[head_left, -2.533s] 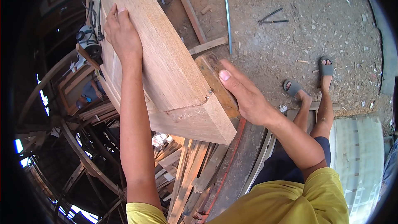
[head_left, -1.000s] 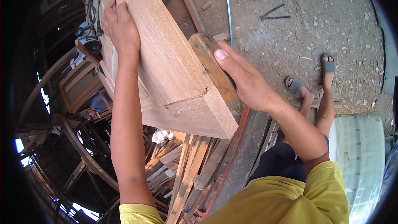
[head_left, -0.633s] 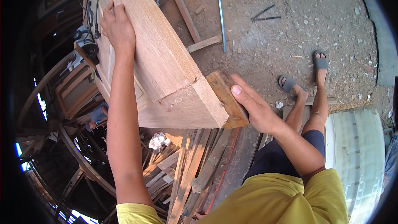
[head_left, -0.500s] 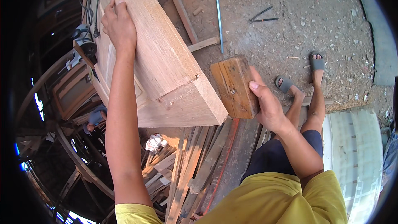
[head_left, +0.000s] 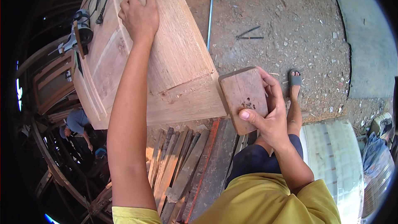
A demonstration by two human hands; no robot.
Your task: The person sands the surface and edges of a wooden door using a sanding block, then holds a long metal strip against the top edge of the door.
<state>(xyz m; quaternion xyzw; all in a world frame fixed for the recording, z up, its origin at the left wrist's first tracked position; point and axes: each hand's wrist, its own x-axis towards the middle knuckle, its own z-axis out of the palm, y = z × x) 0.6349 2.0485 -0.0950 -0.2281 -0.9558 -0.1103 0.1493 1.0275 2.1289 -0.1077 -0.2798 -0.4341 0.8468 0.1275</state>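
A pale wooden panel [head_left: 182, 45], framed like a door, lies in front of me with a joint near its close right corner. On its wide outer board rests my left hand [head_left: 141, 18], open, palm down, fingers apart and slightly bent. My right hand [head_left: 271, 118] is closed round a worn wooden block [head_left: 244, 89], thumb across its broad face and fingers behind the far edge. The block is held up beside the panel's corner, its face with a few dark holes turned upward. Whether it touches the panel I cannot tell.
A grey power tool [head_left: 85, 33] with a black cord [head_left: 100, 16] lies on the panel's left side. Pincers [head_left: 250, 34] and a metal bar [head_left: 211, 12] are on the dirt floor. Wooden strips [head_left: 178, 161] lie below. Another person [head_left: 76, 122] bends at far left.
My right hand has turned the block over, from its orange-brown face to a paler one with holes. My view has shifted; the left hand still rests on the board.
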